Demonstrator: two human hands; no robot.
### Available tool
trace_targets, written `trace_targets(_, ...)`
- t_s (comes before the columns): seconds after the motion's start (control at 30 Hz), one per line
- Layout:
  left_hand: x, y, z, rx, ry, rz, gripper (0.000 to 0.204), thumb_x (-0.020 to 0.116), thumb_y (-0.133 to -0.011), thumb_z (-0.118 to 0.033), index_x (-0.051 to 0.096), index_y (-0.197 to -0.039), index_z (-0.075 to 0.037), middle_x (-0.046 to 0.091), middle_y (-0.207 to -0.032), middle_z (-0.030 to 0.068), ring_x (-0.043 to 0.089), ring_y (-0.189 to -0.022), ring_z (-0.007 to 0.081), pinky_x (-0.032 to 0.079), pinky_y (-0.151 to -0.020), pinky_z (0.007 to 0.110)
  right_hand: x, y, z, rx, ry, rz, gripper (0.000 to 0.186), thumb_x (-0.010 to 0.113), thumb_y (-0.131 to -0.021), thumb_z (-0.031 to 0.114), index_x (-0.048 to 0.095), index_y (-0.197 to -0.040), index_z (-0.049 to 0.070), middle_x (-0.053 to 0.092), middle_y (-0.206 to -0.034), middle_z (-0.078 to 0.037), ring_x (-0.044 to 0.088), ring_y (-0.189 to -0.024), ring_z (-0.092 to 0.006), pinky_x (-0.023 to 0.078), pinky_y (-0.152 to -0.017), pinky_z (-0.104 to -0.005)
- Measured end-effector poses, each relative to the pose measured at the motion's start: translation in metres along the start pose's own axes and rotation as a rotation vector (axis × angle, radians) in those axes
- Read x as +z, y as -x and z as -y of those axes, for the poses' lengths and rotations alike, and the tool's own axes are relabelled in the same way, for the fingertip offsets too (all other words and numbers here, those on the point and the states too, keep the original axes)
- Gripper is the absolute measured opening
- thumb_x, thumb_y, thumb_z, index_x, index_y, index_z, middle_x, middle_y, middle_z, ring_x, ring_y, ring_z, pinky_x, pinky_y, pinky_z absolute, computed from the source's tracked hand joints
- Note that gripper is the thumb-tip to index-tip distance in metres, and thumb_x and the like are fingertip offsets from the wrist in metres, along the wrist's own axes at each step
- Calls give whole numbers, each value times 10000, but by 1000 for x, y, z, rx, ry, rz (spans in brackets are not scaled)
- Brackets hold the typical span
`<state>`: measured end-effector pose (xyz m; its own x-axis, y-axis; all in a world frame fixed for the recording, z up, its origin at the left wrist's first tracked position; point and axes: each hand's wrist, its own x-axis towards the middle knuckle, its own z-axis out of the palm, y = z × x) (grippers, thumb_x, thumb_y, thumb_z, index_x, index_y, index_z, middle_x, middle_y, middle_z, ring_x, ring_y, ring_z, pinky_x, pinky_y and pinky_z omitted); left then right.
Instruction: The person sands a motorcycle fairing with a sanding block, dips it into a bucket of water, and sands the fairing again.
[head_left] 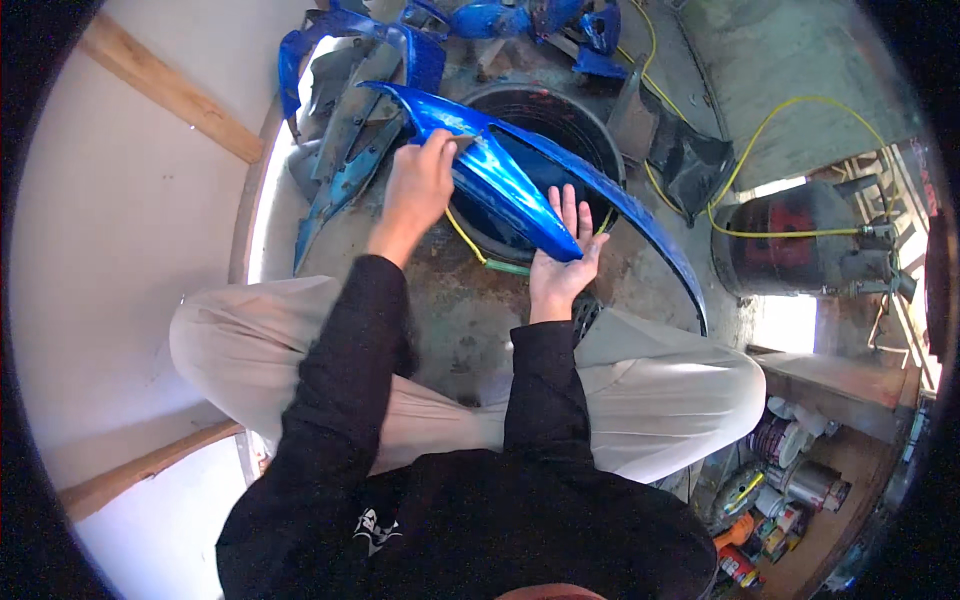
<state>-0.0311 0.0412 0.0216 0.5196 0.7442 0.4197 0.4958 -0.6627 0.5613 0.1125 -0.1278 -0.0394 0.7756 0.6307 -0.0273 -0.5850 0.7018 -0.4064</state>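
A glossy blue plastic fairing panel (pixel 505 180) with two long, pointed arms lies slanted over a black tub (pixel 535 92). My left hand (pixel 418 185) pinches a small brownish-grey piece of sandpaper (pixel 463 143) against the panel's upper part. Under the shorter arm's tip, my right hand (pixel 570 250) is palm up with fingers stretched out, and the tip lies across its palm. The longer arm curves past that hand on the right, towards my knee. Panel and hands partly cover the tub, which has dark liquid-looking contents.
More blue fairing parts (pixel 490 20) lie at the far side, and scuffed panels (pixel 350 165) at the left. A yellow hose (pixel 760 140) runs to a dark tank (pixel 780 240) on the right. Dark plastic pieces (pixel 690 165) lie behind it. Tools and cans (pixel 815 485) fill a lower-right shelf.
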Motion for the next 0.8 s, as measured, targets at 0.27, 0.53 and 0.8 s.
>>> trace_targets(0.27, -151, -102, 25, 241, -13, 52, 239, 608, -1009, -227, 703, -1169, -78, 728, -1043, 194, 707, -972, 375, 542, -841, 413, 9, 3, 3, 7, -14, -71, 636, 319, -1082, 555, 456, -1357, -2, 384, -1574, -303, 347, -1485, -459, 302, -1222, -581)
trace_targets(0.53, -212, -102, 46, 176, -192, 431, 246, 581, -1039, -217, 678, -1159, -26, 693, -922, 126, 635, -845, 231, 498, -797, 353, 4, -1, 3, -23, 11, -33, 660, 367, -1065, 577, 466, -1336, -17, 388, -1564, -317, 356, -1474, -477, 300, -1219, -588)
trace_targets(0.8, -92, -83, 120, 183, -3, 231, 235, 575, -1029, -154, 702, -1184, -32, 739, -1164, 167, 709, -1043, 330, 525, -932, 392, 4, -1, -2, -44, 88, -67, 694, 394, -1051, 597, 493, -1314, -37, 400, -1545, -339, 374, -1452, -505, 293, -1213, -605)
